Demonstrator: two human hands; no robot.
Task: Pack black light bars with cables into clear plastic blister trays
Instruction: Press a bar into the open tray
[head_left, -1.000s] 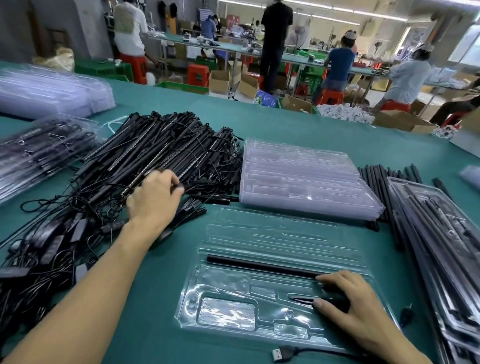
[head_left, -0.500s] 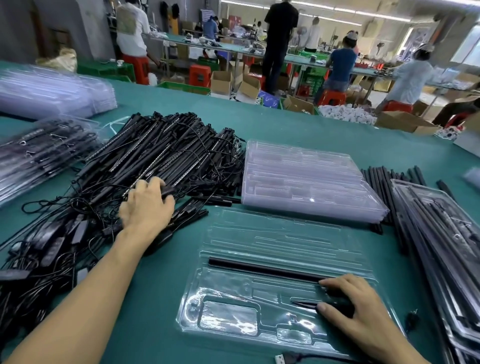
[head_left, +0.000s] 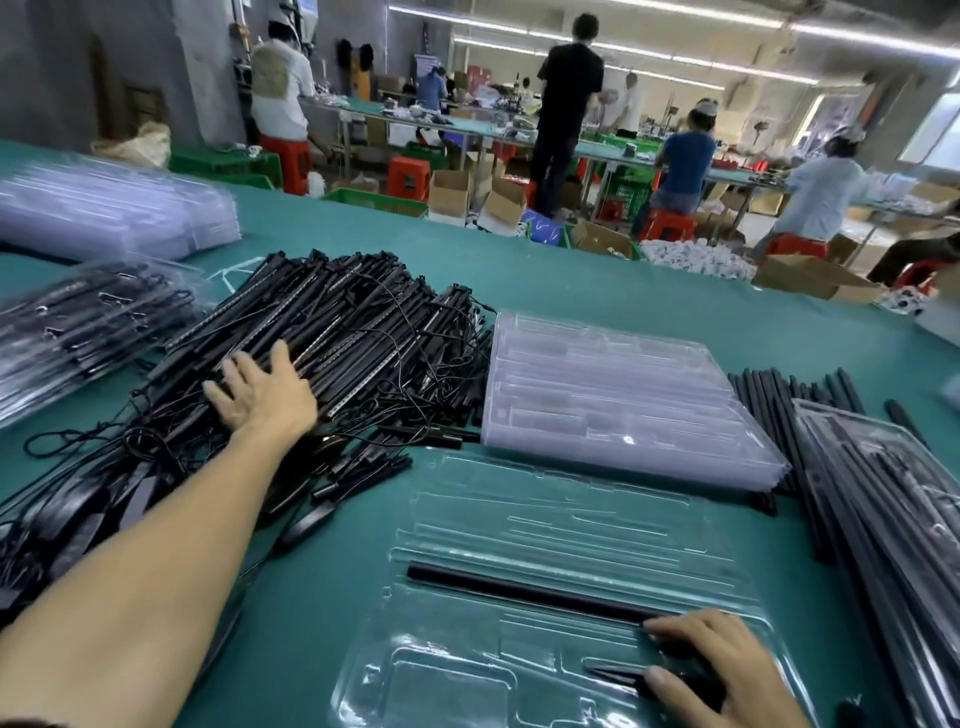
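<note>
An open clear blister tray (head_left: 519, 525) lies in front of me on the green table. One black light bar (head_left: 519, 590) sits in a long slot of the tray. My right hand (head_left: 722, 670) presses on the bar's right end and on a small black part in the tray's lower right pocket. A big heap of black light bars with cables (head_left: 363, 332) lies at the left. My left hand (head_left: 260, 395) rests flat on that heap with fingers spread, holding nothing.
A stack of empty clear trays (head_left: 613, 395) stands beyond the open tray. Packed trays (head_left: 893, 519) pile up at the right over loose black bars (head_left: 779, 395). More packed trays (head_left: 78, 332) and empty trays (head_left: 104, 208) lie at the far left. People work at benches behind.
My left hand has slid farther up and left over the heap and its fingers have spread out. My right hand stays on the bar's end in the tray.
</note>
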